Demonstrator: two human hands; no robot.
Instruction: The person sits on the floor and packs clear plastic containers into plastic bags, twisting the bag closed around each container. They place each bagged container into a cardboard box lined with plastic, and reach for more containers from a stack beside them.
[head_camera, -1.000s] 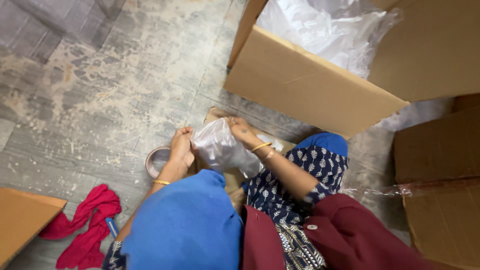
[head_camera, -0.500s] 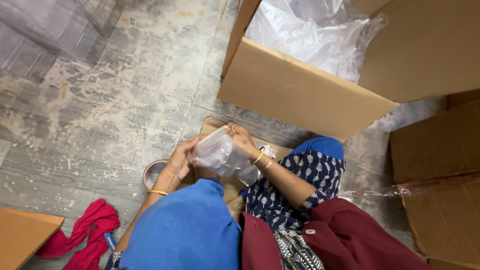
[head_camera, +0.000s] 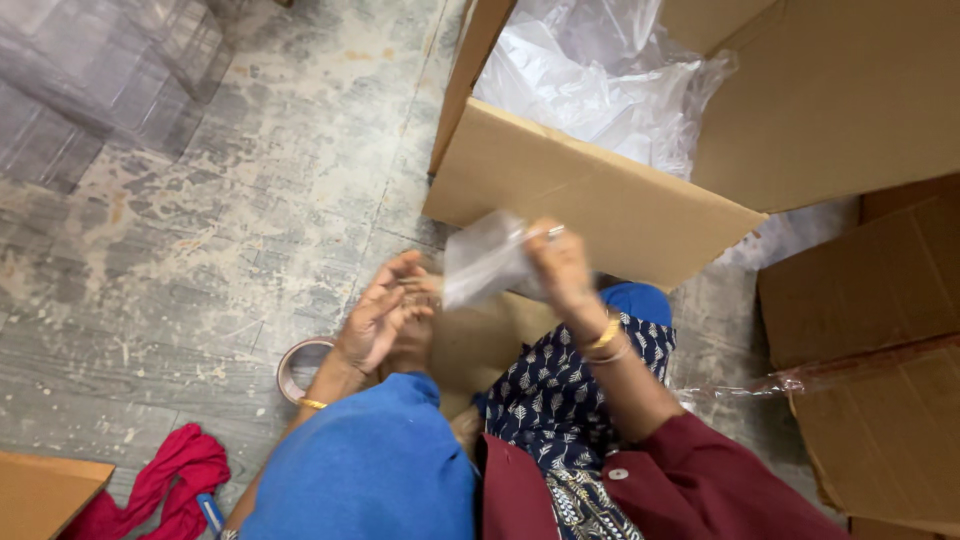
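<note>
While lower before, clear bag (head_camera: 487, 262) now higher; right hand (head_camera: 562, 268) gripping.

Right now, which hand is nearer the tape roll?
Left. The left hand is just above the tape roll; the right hand is farther right, holding the plastic bag.

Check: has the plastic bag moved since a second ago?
Yes. The plastic bag has risen off the lap toward the cardboard box, held by the right hand.
</note>
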